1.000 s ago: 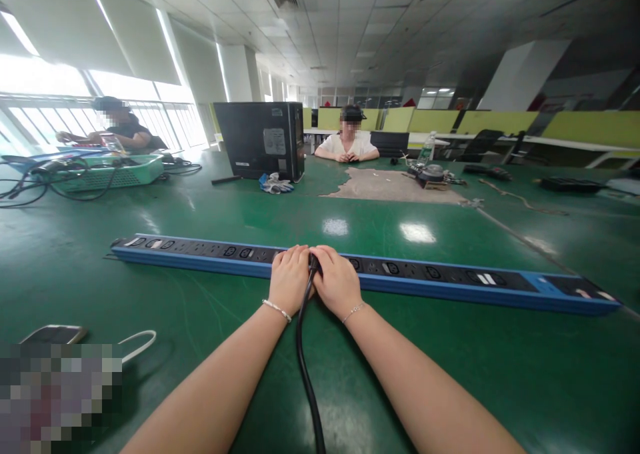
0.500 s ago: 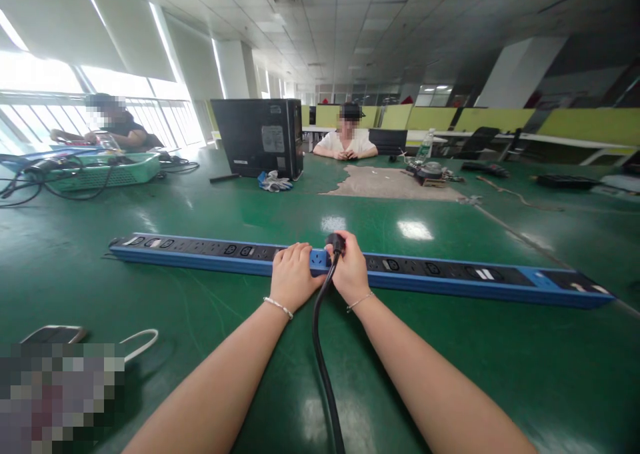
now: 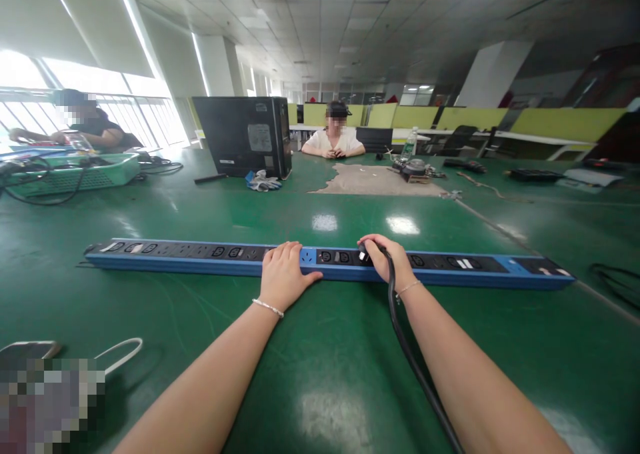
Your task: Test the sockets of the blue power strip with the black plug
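Note:
A long blue and black power strip [image 3: 334,272] lies across the green table, its sockets facing up. My left hand [image 3: 284,274] is closed over it just left of the blue socket, fingers on top and thumb along the front side. In my right hand [image 3: 387,257] is a black power plug [image 3: 363,248], pinched above the strip right of the middle. Its metal prongs show and point toward the front, clear of any socket. The thick black cable [image 3: 407,351] runs from the plug down past my right wrist to the bottom edge.
A black computer case [image 3: 240,137] stands at the back left with gloves [image 3: 263,182] beside it. A green basket [image 3: 100,176] of cables sits far left. Two people sit beyond, one opposite and one at the left. Bottle [image 3: 410,145] and parts lie at the back right.
My right hand has moved right along the strip with the plug, away from the blue socket and my left hand. The plug has turned, showing its prongs. My left hand stays on the strip.

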`<control>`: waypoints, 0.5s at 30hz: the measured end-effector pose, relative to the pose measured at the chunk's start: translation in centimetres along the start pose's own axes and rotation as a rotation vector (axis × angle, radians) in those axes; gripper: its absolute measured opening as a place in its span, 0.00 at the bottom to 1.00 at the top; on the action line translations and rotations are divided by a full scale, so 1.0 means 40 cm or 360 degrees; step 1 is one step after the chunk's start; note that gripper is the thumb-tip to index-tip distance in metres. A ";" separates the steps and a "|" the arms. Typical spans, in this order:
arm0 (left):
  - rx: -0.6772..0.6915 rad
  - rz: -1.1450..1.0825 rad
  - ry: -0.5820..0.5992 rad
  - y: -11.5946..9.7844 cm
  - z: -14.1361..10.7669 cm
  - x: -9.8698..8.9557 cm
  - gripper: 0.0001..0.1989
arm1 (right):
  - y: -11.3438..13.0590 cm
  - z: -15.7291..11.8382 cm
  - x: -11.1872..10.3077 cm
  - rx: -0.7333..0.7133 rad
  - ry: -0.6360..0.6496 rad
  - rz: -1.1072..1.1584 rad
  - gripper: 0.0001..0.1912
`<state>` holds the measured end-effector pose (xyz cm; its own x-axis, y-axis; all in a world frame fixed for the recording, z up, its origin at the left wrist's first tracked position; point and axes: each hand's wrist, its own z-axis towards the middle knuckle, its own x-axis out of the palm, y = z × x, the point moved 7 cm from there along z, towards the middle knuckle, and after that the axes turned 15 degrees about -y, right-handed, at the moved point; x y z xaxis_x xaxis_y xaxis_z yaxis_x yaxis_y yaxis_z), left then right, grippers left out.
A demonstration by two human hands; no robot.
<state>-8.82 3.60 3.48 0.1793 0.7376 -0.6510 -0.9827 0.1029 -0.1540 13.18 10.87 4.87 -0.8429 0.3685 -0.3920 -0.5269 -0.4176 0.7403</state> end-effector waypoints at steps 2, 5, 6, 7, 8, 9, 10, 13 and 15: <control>0.0004 -0.0002 0.0001 0.000 0.000 0.000 0.33 | 0.009 -0.004 0.001 -0.0016 -0.0020 -0.0058 0.14; 0.0002 -0.0006 0.0001 0.000 -0.001 0.002 0.33 | 0.013 -0.004 0.002 -0.0057 -0.0007 -0.0042 0.14; 0.0001 -0.0007 0.0002 0.000 -0.002 0.003 0.33 | 0.013 -0.003 0.002 -0.0077 0.0002 -0.0029 0.14; 0.0000 -0.0007 0.0003 0.000 -0.002 0.003 0.33 | 0.012 -0.002 0.002 -0.0095 0.0011 -0.0018 0.14; -0.0001 -0.0007 0.0005 0.000 -0.002 0.003 0.33 | 0.010 -0.001 0.002 -0.0108 0.0016 -0.0010 0.14; -0.0001 -0.0006 0.0006 0.000 -0.003 0.003 0.33 | 0.008 0.001 0.003 -0.0115 0.0021 -0.0004 0.14; -0.0001 -0.0007 0.0005 0.000 -0.003 0.003 0.33 | 0.007 0.002 0.004 -0.0119 0.0029 -0.0001 0.14; 0.0000 -0.0017 -0.0001 -0.001 -0.002 0.001 0.33 | 0.003 0.003 0.006 -0.0106 0.0052 0.0001 0.14; 0.0002 -0.0025 -0.0002 -0.002 -0.002 0.000 0.33 | 0.004 0.002 0.008 -0.0101 0.0068 -0.0025 0.14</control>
<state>-8.75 3.55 3.43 0.1948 0.7366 -0.6477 -0.9798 0.1156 -0.1633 12.85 10.99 4.90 -0.8376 0.3400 -0.4275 -0.5449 -0.4643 0.6983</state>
